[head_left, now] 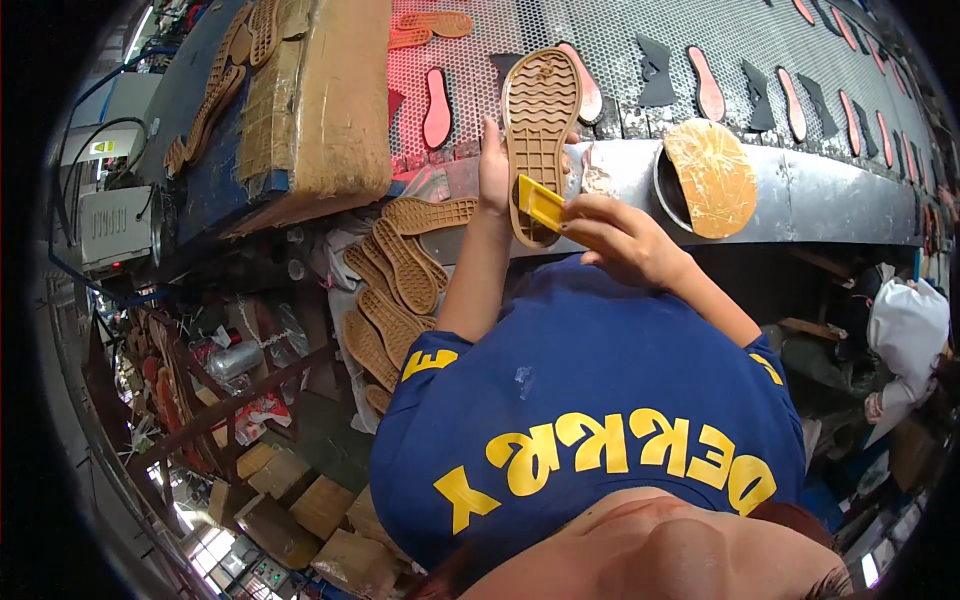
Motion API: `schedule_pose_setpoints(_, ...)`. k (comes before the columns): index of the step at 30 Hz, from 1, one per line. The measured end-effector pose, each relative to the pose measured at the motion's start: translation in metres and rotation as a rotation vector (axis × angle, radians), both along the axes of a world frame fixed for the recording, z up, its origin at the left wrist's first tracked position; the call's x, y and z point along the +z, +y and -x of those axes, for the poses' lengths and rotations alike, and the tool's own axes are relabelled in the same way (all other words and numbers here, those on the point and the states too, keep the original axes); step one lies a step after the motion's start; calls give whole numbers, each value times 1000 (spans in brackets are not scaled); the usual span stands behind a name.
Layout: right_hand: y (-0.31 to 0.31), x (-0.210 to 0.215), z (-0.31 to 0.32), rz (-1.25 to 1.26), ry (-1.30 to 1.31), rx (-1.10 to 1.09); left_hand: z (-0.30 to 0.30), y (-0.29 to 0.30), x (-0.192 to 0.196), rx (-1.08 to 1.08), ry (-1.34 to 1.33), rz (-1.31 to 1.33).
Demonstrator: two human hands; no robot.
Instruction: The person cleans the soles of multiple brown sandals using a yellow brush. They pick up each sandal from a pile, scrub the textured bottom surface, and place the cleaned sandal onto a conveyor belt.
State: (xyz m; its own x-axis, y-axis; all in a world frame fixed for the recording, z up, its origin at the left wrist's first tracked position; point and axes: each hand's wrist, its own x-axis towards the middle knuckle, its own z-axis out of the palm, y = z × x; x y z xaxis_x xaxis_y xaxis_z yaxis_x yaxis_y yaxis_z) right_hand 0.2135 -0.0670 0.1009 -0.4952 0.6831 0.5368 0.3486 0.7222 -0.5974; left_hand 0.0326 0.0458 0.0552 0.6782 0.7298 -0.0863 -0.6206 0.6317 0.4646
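My left hand (493, 172) grips a tan shoe sole (541, 105) along its left edge, thumb up. The sole stands nearly upright with its wavy and gridded tread showing. The fingers behind it are mostly hidden. My right hand (625, 240) pinches a small yellow plastic piece (541, 204) with a flat, rimmed face, held over the lower part of the sole. Whether the piece touches the sole, I cannot tell. A pile of similar tan soles (405, 270) lies left of my left forearm.
Ahead runs a mesh conveyor (610, 25) carrying pink-faced insoles (705, 82) and dark cut pieces (656, 70). A round container (672, 190) half covered by an orange-tan disc (715, 175) stands on the metal ledge (800, 195). A cardboard-covered block (340, 105) is at left, with more soles beyond.
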Motion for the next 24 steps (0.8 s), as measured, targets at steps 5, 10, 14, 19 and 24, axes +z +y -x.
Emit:
schedule_pose_setpoints(5, -1, 4, -2, 30, 62, 47, 7, 7, -18, 2, -19, 6)
schedule_pose_setpoints(10, 18, 6, -3, -52, 73, -151, 0, 1, -2, 5, -2, 20)
schedule_pose_setpoints(14, 27, 5, 0, -1, 163, -229, -5, -8, 12, 49, 12, 147)
schedule_pose_setpoints(19, 26, 2, -3, 95, 188, -189, -7, -9, 15, -13, -73, 193)
schedule_pose_setpoints(24, 20, 3, -10, 173, 148, -33, 2, -2, -2, -90, -30, 58)
